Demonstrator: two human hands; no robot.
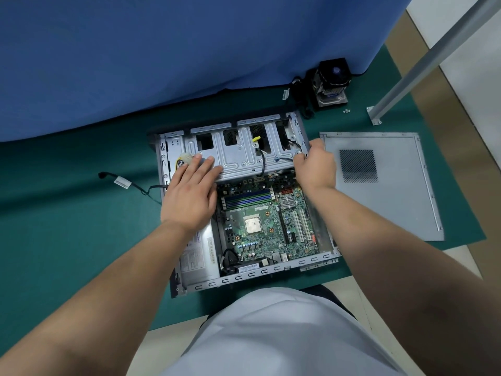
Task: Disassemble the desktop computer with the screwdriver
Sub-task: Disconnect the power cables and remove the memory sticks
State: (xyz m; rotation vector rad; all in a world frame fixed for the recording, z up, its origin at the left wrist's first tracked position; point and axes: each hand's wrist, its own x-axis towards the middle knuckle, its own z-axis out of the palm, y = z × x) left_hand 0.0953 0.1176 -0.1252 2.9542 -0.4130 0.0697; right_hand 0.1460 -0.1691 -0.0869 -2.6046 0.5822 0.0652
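Fingers (208,165) of the left hand (189,196) lie straight and slightly spread, flat on the grey metal drive cage (238,156) at the far end of the open desktop computer case (244,279). Those of the right hand (315,165) are curled over the cage's right edge; their tips are hidden behind the hand, so whether they grip the cage or the black cable (284,159) there cannot be told.

The case lies on its side on a green mat (67,226), directly in front of the person. One motherboard (271,226) is exposed, with one bare square processor (252,224) at its centre and a bank of blue and black memory slots (248,198) above it. The left forearm covers part of the power supply (196,263); its label carries print too small to read.

One removed side panel (393,202) with a perforated vent lies just right of the case. One cooler with fan (329,82) stands at the far edge of the mat, a few small screws (346,111) beside it; their number is unclear. One loose black cable with a white tag (122,183) trails left of the case; the tag's text is illegible. No screwdriver is identifiable.
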